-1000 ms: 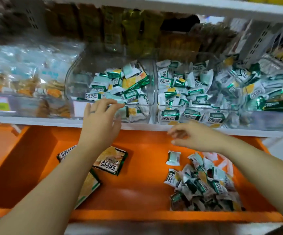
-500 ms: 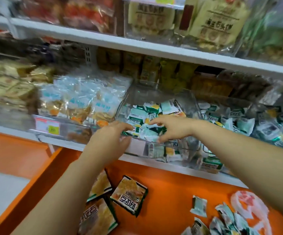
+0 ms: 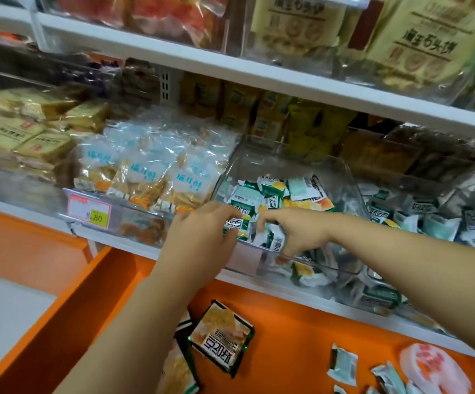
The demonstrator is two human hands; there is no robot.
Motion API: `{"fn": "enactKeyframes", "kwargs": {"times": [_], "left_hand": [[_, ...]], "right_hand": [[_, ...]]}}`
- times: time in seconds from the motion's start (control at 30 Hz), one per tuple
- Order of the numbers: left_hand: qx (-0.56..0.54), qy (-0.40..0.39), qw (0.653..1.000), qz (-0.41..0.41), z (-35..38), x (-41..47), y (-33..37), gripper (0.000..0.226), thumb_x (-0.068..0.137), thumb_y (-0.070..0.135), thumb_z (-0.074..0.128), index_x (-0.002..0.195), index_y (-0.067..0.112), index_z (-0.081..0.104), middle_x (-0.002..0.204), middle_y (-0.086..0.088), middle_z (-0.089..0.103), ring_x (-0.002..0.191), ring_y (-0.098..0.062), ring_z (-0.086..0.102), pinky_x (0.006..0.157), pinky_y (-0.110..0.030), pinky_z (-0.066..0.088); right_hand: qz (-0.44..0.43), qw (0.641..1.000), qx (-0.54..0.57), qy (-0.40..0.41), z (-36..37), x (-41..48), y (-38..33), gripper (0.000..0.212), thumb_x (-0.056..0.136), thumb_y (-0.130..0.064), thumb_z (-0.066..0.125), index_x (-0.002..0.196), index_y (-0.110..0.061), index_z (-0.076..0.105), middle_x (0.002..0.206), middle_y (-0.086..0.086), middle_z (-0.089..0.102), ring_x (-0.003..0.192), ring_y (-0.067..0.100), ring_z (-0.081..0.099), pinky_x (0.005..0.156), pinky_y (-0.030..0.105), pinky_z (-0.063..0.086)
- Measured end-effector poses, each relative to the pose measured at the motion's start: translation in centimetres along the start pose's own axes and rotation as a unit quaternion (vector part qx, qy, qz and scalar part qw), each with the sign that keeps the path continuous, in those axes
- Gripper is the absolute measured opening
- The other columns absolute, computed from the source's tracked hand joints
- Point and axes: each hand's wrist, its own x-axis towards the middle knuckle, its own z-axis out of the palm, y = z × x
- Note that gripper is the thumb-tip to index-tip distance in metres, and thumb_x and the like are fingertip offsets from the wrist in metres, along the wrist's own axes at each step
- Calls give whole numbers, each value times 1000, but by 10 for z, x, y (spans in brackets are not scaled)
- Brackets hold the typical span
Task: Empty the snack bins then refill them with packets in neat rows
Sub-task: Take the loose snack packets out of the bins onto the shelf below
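The bin (image 3: 341, 177) – clear plastic, with sloping walls – sits on the middle shelf (image 3: 273, 285), its front wall at the shelf's edge. It is partly filled with green-and-white packets (image 3: 270, 194) lying jumbled, some with yellow faces showing. The right hand (image 3: 296, 231) reaches in over the front rim, its fingers curled down around a clutch of the packets near the front wall. The left hand (image 3: 202, 240) is at the bin's front left corner, fingers hooked over the rim so that it holds the bin; its thumb is hidden.

Just left of the bin stands a bin of clear bags (image 3: 145, 177) of golden snacks with blue print, with a price tag (image 3: 88, 209) on its front. To the right, touching the bin, a second bin (image 3: 429, 217) holds more of the same green-and-white sort – piled higher.

Below the shelf lies an orange tray (image 3: 301, 351). On it are flat packs (image 3: 222, 336), overlapping, under the left forearm, and well apart to the right some loose packets (image 3: 342, 365).
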Motion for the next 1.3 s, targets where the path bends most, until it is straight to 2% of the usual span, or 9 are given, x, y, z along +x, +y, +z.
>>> {"fn": "enactKeyframes", "kwargs": {"times": [0.07, 0.2, 0.4, 0.53, 0.7, 0.8, 1.03, 1.13, 1.3], "left_hand": [[16, 31, 999, 3, -2, -2, 5, 31, 92, 23, 57, 124, 26, 61, 123, 4, 62, 108, -20, 60, 100, -38, 35], [-17, 22, 1000, 11, -11, -4, 19, 31, 92, 22, 57, 122, 26, 62, 117, 5, 62, 98, -19, 61, 93, -46, 46], [-9, 9, 998, 58, 0, -14, 51, 30, 91, 28, 50, 116, 22, 65, 114, 5, 64, 95, -18, 64, 86, -43, 52], [16, -12, 995, 99, 39, -26, 84, 34, 84, 28, 48, 110, 18, 67, 110, -3, 67, 101, -29, 63, 91, -50, 48], [68, 19, 987, 143, 90, -45, 106, 29, 81, 24, 49, 102, 19, 68, 101, -2, 67, 100, -33, 59, 87, -47, 43], [100, 43, 982, 152, 108, -53, 110, 25, 78, 19, 55, 98, 17, 71, 99, -2, 67, 112, -37, 52, 91, -49, 43], [83, 27, 983, 160, 119, -61, 107, 30, 83, 21, 47, 100, 15, 70, 106, -6, 65, 125, -40, 46, 101, -58, 38], [59, 39, 985, 157, 115, -62, 108, 30, 84, 24, 47, 103, 17, 70, 109, -3, 64, 126, -32, 47, 103, -54, 35], [43, 56, 987, 145, 99, -49, 104, 27, 86, 21, 49, 104, 18, 68, 107, 0, 65, 104, -22, 60, 108, -62, 26]], "right_hand": [[-5, 997, 49, 60, -10, -18, 2, 56, 74, -18, 79, 118, -27, 45, 77, -5, 52, 52, 0, 42, 50, 21, 32], [-10, 972, 120, 202, -29, -67, 5, 56, 72, -30, 81, 113, -33, 44, 129, -11, 44, 94, 1, 48, 68, 16, 36], [-17, 923, 210, 323, -22, -164, 7, 56, 66, -38, 81, 107, -42, 43, 120, -37, 38, 108, -19, 41, 79, -3, 32], [-9, 933, 207, 295, 14, -223, 9, 58, 64, -41, 79, 109, -41, 44, 121, -39, 36, 108, -33, 30, 82, -6, 26], [92, 956, 225, 165, 104, -261, 52, 55, 75, -35, 79, 116, -39, 42, 135, -21, 38, 110, 0, 51, 87, 20, 44], [156, 968, 176, 84, 171, -262, 93, 55, 76, -33, 78, 112, -40, 38, 121, -6, 45, 87, -6, 53, 72, 14, 41], [263, 937, 221, -59, 266, -258, 133, 64, 78, -25, 77, 124, -32, 34, 124, 8, 44, 94, 18, 53, 75, 30, 44], [272, 935, 222, -57, 264, -259, 132, 83, 80, -30, 75, 146, -27, 25, 146, 7, 35, 128, 24, 42, 102, 32, 38], [194, 956, 206, 74, 189, -251, 98, 54, 86, -36, 67, 135, -31, 45, 135, -8, 51, 114, 11, 53, 93, 25, 45]]}}
